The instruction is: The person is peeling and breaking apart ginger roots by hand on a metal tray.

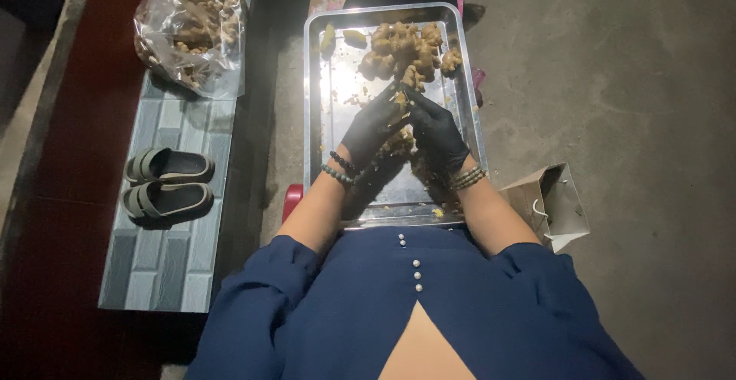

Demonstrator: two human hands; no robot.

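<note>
While both black-gloved hands meet over the metal tray's point(318, 119) middle, the left hand point(373, 128) and right hand point(437, 131) pinch one ginger piece point(405, 98) between closed fingertips, below the far-edge ginger pile point(402, 46).

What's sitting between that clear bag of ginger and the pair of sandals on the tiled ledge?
Nothing: in the head view, the grey tiled ledge is bare between the bag of ginger and the sandals.

Home yard or porch, informal food-prep spot: bare concrete floor point(629, 81), tiled low ledge point(165, 250) holding pair of sandals point(169, 182), plastic bag of ginger roots point(192, 23), steel tray point(322, 119) set low.
</note>
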